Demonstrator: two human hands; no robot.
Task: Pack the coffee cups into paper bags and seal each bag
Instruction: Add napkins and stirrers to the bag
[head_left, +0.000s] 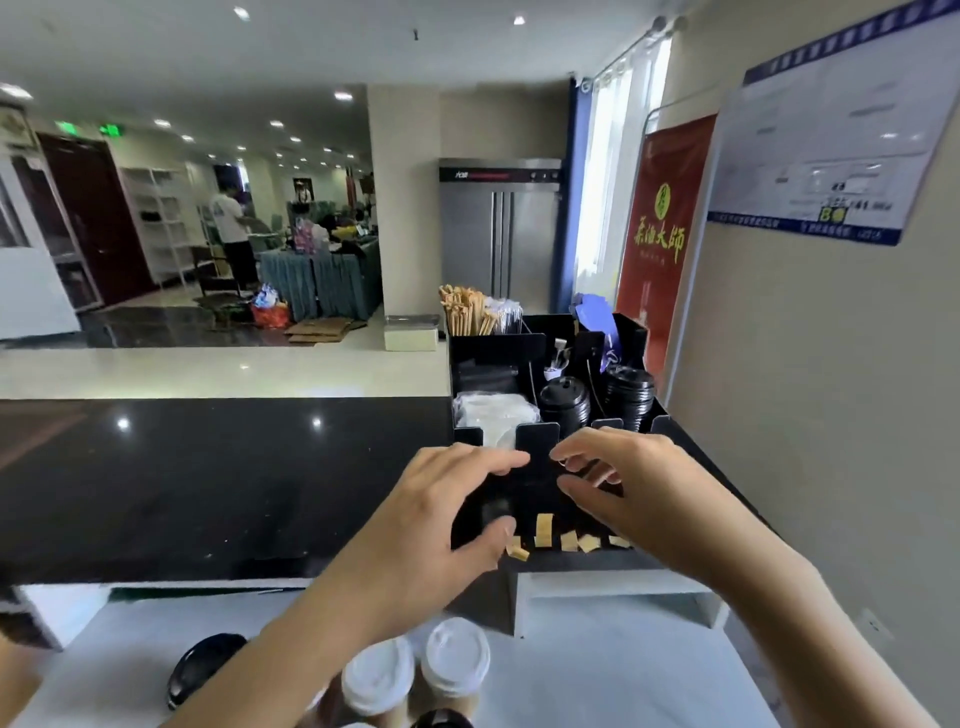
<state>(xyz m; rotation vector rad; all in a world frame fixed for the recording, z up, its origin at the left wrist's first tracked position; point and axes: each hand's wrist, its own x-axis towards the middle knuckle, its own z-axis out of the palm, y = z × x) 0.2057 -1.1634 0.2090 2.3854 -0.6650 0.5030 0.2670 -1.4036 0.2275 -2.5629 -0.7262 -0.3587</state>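
Observation:
Two coffee cups with white lids, one (378, 675) and the other (455, 657), stand side by side on the white table at the bottom, under my left forearm. Both hands are raised over the front of a black organizer (535, 343) on the dark counter. My left hand (447, 514) has its fingers spread, and its thumb tip is beside one of several small tan stickers (544, 530) stuck along the organizer's front ledge. My right hand (639, 493) hovers just right of it, fingers curled, thumb and forefinger apart, with nothing visible between them.
The organizer holds stacks of black lids (628, 392), white napkins (493, 413) and wooden stirrers (462, 309). A black lid (208, 665) lies on the white table at the left. A white shelf (613, 592) sits below the counter edge, and a wall is close on the right.

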